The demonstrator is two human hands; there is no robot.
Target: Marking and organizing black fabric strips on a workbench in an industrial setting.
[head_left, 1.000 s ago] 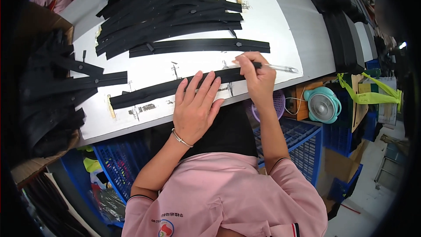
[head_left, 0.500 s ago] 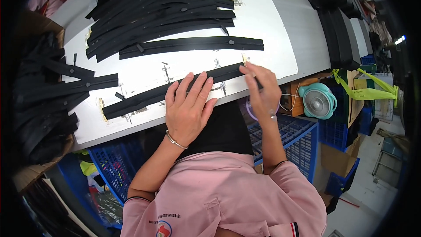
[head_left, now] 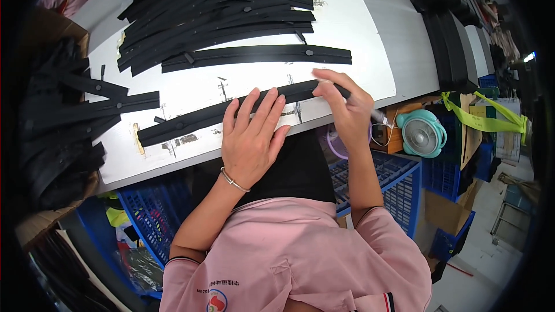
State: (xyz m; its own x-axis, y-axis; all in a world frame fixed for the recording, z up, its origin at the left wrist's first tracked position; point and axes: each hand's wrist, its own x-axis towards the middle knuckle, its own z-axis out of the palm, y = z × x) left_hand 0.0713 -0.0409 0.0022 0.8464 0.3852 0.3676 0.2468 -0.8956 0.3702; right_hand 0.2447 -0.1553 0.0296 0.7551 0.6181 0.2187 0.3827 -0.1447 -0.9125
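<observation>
A long black zipper (head_left: 193, 119) lies slantwise along the near edge of a white board (head_left: 376, 75), its left end at a yellowed tape mark. My left hand (head_left: 252, 133) rests flat on its middle, fingers spread. At the zipper's right end is my right hand (head_left: 347, 101), thumb and index finger bent round a dark, pen-like tool (head_left: 342, 91). A greyish end of that tool sticks out behind the hand, and its tip is hard to make out. Small dark marks line the board beside the zipper. Another black zipper (head_left: 260, 54) lies farther back.
A pile of black zippers (head_left: 219, 20) covers the far left of the board. More hang from a cardboard box (head_left: 58, 214) at left. A turquoise fan (head_left: 421, 133) stands right of the table, near a yellow-green strap (head_left: 485, 120). Blue crates (head_left: 399, 188) sit below the edge.
My right hand was blurred at the zipper's right end; now its fingers are bent there and the pen-like tool shows in it. My left hand stays on the zipper.
</observation>
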